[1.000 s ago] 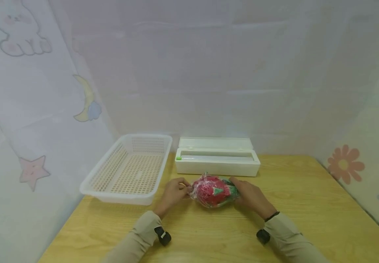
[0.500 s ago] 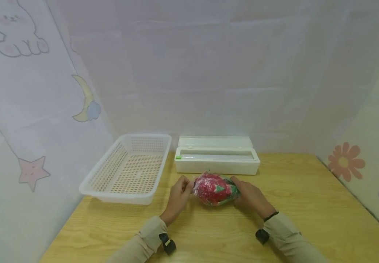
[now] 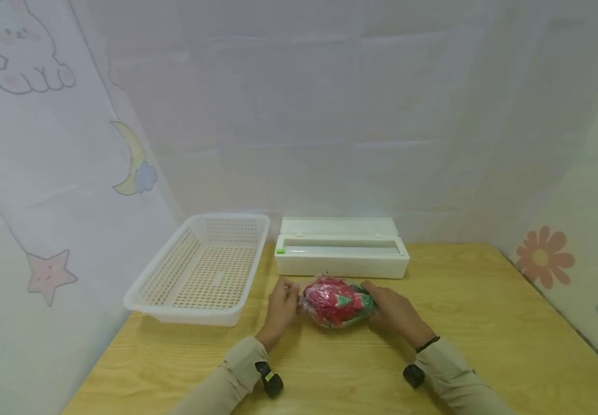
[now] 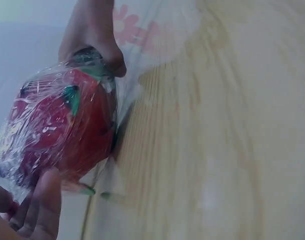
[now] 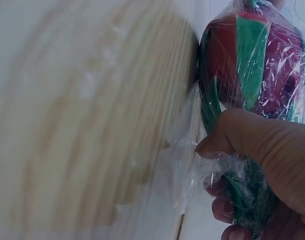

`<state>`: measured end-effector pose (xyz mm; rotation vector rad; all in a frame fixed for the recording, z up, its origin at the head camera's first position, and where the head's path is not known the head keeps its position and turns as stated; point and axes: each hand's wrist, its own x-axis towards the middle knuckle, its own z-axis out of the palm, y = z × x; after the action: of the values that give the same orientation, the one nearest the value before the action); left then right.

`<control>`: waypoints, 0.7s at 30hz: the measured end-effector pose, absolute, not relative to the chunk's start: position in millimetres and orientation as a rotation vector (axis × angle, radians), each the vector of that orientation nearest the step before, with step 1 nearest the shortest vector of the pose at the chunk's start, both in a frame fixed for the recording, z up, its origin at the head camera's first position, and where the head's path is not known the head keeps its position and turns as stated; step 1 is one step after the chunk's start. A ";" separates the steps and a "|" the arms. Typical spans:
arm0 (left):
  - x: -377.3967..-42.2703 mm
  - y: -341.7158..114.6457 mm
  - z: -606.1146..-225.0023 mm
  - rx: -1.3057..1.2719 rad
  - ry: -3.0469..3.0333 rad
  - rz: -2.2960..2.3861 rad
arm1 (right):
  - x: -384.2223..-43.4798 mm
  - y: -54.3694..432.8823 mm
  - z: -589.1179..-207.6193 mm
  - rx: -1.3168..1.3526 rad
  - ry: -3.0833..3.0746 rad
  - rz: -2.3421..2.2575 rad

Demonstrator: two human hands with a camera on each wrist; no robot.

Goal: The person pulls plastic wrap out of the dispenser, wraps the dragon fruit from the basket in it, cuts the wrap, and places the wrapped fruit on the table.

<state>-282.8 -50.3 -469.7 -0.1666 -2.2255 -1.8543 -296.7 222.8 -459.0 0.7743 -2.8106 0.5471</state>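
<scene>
A red dragon fruit (image 3: 332,305) with green scales, wrapped in clear cling film, lies on its side close over the wooden table. My right hand (image 3: 394,314) grips its green leafy end through the film; in the right wrist view, the thumb (image 5: 227,132) lies across the film-covered leaves and the fingers curl underneath. At the other end my left hand (image 3: 280,306) pinches the gathered cling film (image 3: 302,301). The left wrist view shows its fingers (image 4: 47,200) right at that end of the dragon fruit (image 4: 67,120), with part of the hand out of frame.
Behind the fruit stands a white cling film box (image 3: 341,266), its lid raised and a green slider at the left. A white mesh basket (image 3: 231,317) stands at the back left of the wooden table (image 3: 485,323). A light wall hanging (image 3: 304,115) closes off the back.
My left hand has turned and shifted slightly at the fruit's left end, and the loose film there is now drawn in. The right hand keeps its grip in nearly the same place.
</scene>
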 end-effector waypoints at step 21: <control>-299.2 -53.8 -456.8 -0.499 -2.563 -1.560 | -294.8 220.7 -449.8 0.836 -2.804 0.484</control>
<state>-299.2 -53.8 -456.8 -0.4993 -2.5627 -1.5603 -294.8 220.7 -449.8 0.8358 -2.8042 0.4840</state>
